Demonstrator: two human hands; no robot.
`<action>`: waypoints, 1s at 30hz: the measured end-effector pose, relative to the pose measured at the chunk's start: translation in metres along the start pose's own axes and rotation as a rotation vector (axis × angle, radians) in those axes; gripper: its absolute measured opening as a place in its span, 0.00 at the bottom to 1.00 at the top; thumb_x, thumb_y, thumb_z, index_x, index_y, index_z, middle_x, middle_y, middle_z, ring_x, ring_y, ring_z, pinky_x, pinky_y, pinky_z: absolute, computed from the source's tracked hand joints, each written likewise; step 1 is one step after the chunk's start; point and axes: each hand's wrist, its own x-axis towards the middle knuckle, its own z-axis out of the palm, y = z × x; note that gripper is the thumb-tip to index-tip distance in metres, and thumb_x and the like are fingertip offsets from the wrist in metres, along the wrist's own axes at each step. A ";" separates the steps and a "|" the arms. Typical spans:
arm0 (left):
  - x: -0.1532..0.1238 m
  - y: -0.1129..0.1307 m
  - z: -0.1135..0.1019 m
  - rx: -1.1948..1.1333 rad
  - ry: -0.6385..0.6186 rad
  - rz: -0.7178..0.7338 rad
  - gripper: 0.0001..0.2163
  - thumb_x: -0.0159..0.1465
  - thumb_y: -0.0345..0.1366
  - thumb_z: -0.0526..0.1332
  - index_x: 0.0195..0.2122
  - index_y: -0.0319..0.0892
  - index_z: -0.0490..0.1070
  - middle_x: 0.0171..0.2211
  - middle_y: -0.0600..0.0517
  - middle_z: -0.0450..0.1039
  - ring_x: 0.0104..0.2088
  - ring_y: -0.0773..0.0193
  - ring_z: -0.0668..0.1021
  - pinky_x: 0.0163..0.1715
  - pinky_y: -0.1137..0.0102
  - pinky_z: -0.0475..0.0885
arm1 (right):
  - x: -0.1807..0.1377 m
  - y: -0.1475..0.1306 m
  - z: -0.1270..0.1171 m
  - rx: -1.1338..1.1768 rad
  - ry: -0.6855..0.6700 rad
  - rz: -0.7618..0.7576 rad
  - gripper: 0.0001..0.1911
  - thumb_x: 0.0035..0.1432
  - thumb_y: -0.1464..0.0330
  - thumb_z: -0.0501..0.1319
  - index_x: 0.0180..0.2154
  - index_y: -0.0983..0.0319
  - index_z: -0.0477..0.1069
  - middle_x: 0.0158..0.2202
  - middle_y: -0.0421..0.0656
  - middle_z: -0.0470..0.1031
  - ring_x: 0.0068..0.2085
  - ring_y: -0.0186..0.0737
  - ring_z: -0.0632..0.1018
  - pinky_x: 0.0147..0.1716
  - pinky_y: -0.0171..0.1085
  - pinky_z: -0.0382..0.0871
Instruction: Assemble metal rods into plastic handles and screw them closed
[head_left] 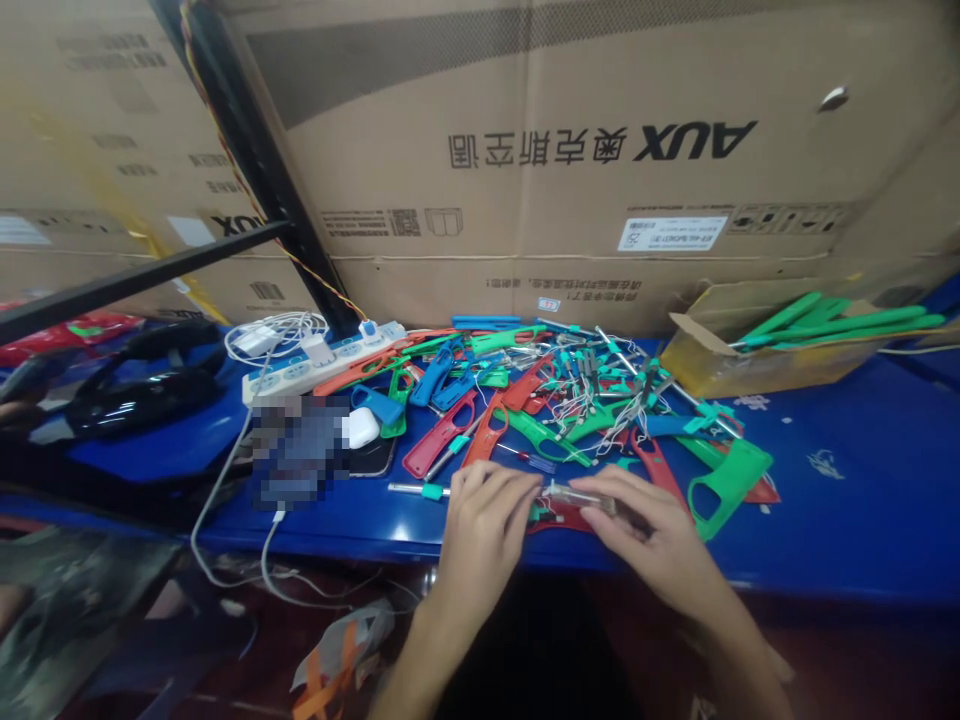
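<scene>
My left hand [484, 525] and my right hand [645, 525] meet at the front edge of the blue table [840, 490]. Both have their fingers curled round a small metal piece [574, 496] held between them, over a red plastic handle [559, 517]. Just behind my hands lies a heap of red, blue and green plastic handles [540, 400] mixed with thin metal blades with teal collars. A green handle [726, 480] lies to the right of my right hand. A loose blade with a teal collar [418, 490] lies left of my left hand.
A white power strip [319, 362] with chargers and cables lies at the back left, with a phone and a white earbud case [363, 428] near it. An open cardboard box [757, 350] of green parts stands at the right. Big cardboard cartons [585, 150] wall off the back.
</scene>
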 end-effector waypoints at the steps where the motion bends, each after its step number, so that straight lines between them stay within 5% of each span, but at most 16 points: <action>1: 0.000 -0.001 0.000 -0.007 0.000 -0.002 0.08 0.71 0.29 0.61 0.48 0.44 0.77 0.41 0.51 0.83 0.42 0.58 0.76 0.44 0.60 0.65 | -0.001 0.000 0.000 0.006 -0.003 0.008 0.12 0.69 0.63 0.61 0.50 0.56 0.79 0.38 0.42 0.75 0.25 0.31 0.69 0.21 0.33 0.65; 19: -0.002 0.000 -0.002 -0.100 -0.083 -0.071 0.05 0.71 0.31 0.62 0.45 0.45 0.77 0.41 0.52 0.82 0.43 0.58 0.75 0.47 0.60 0.67 | -0.009 0.001 0.005 -0.071 0.057 0.072 0.12 0.68 0.63 0.62 0.49 0.57 0.80 0.39 0.43 0.82 0.29 0.35 0.78 0.22 0.33 0.69; 30: -0.001 -0.002 -0.004 -0.136 -0.109 -0.089 0.06 0.72 0.32 0.61 0.45 0.45 0.78 0.40 0.51 0.82 0.43 0.58 0.76 0.47 0.60 0.67 | -0.008 -0.002 0.004 -0.074 0.047 0.060 0.13 0.67 0.63 0.62 0.49 0.56 0.81 0.35 0.42 0.81 0.24 0.32 0.72 0.20 0.33 0.67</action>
